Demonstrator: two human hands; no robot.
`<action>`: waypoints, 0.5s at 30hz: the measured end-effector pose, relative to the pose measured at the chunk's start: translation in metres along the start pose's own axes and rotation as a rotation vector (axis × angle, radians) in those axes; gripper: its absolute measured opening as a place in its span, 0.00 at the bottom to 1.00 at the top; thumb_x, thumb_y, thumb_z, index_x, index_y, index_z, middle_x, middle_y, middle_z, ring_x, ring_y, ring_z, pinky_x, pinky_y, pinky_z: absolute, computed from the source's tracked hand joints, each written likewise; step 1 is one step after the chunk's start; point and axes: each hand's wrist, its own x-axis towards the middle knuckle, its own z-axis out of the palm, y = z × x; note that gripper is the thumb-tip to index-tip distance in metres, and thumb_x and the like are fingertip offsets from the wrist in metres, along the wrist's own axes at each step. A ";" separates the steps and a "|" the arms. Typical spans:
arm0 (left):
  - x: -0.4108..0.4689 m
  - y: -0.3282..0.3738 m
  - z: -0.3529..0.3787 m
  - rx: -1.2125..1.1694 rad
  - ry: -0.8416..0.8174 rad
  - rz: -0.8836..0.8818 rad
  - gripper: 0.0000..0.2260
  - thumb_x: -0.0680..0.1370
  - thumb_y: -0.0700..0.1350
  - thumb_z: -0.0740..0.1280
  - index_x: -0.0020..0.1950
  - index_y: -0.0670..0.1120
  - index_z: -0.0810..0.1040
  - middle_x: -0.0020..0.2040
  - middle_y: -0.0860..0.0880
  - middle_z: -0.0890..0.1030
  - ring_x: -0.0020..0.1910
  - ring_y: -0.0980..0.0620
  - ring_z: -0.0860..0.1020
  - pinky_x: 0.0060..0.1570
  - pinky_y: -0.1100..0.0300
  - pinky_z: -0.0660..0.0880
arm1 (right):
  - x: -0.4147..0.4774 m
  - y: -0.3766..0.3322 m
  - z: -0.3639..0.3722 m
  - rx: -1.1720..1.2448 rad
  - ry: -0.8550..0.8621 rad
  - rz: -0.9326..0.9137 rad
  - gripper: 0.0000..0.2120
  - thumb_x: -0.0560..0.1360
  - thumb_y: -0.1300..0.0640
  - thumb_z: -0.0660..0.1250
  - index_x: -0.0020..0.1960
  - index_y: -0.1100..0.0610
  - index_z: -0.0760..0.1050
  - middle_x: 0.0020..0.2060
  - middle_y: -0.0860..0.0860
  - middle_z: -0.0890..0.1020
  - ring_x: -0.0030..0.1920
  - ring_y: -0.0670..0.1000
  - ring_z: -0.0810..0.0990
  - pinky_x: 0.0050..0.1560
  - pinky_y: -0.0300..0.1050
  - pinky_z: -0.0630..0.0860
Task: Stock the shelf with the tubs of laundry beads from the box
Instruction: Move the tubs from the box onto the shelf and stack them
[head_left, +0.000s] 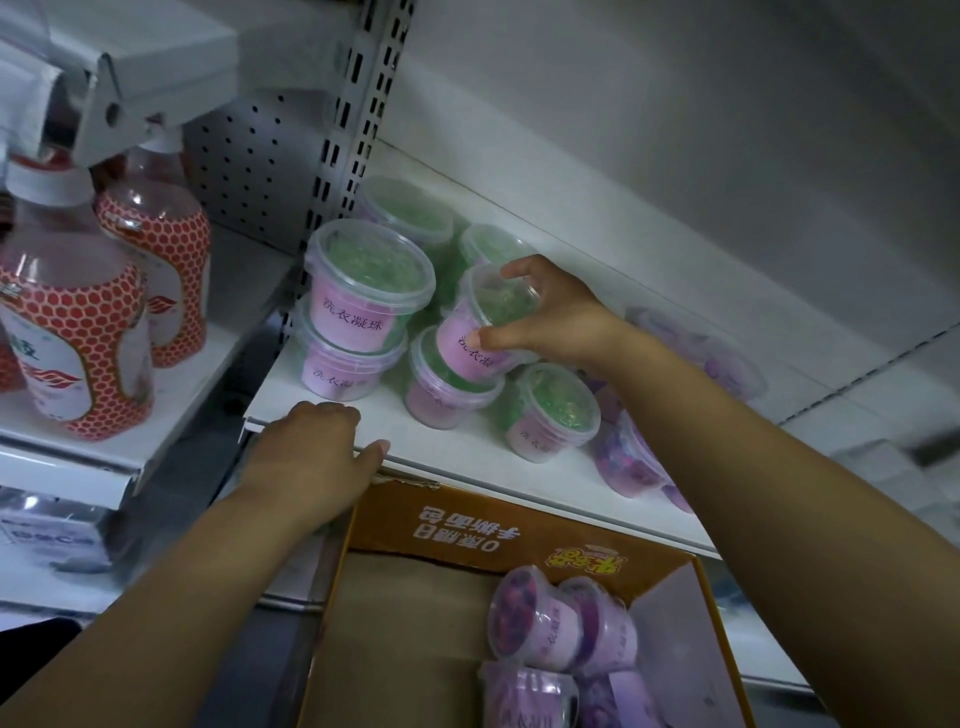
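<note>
My right hand (550, 317) grips a clear tub of green laundry beads with a pink label (480, 327), tilted on top of another green tub (447, 387) on the white shelf (467, 462). Two stacked green tubs (363, 306) stand at the shelf's left, and more green tubs sit behind and to the right (553, 410). My left hand (317, 447) rests on the shelf's front edge, fingers curled over it. Below, an orange cardboard box (395, 535) holds several tubs of purple beads (540, 618).
Purple-bead tubs (631, 462) lie on the shelf's right part. Red-and-white honeycomb-pattern bottles (72, 322) fill the neighbouring shelf on the left. A perforated metal upright (358, 130) divides the two bays. Another shelf hangs close overhead at the upper left.
</note>
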 end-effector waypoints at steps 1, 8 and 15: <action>0.001 0.000 0.000 -0.006 0.001 -0.001 0.24 0.81 0.61 0.61 0.67 0.44 0.76 0.65 0.46 0.78 0.65 0.46 0.74 0.59 0.51 0.75 | 0.002 -0.002 0.000 -0.011 -0.010 -0.004 0.42 0.59 0.39 0.82 0.68 0.41 0.68 0.70 0.49 0.70 0.66 0.49 0.72 0.55 0.41 0.72; 0.003 0.001 0.001 0.019 -0.019 0.012 0.21 0.82 0.61 0.59 0.60 0.46 0.77 0.59 0.47 0.79 0.60 0.47 0.74 0.52 0.53 0.75 | 0.005 -0.013 0.003 -0.092 -0.024 -0.012 0.42 0.59 0.38 0.80 0.69 0.41 0.69 0.69 0.46 0.71 0.66 0.48 0.73 0.62 0.45 0.74; 0.003 0.003 0.001 0.063 -0.032 0.029 0.17 0.82 0.62 0.58 0.46 0.49 0.69 0.47 0.51 0.70 0.56 0.48 0.73 0.43 0.55 0.65 | -0.002 -0.016 0.009 -0.051 -0.006 -0.047 0.42 0.63 0.43 0.81 0.73 0.44 0.67 0.72 0.46 0.70 0.68 0.48 0.72 0.58 0.40 0.71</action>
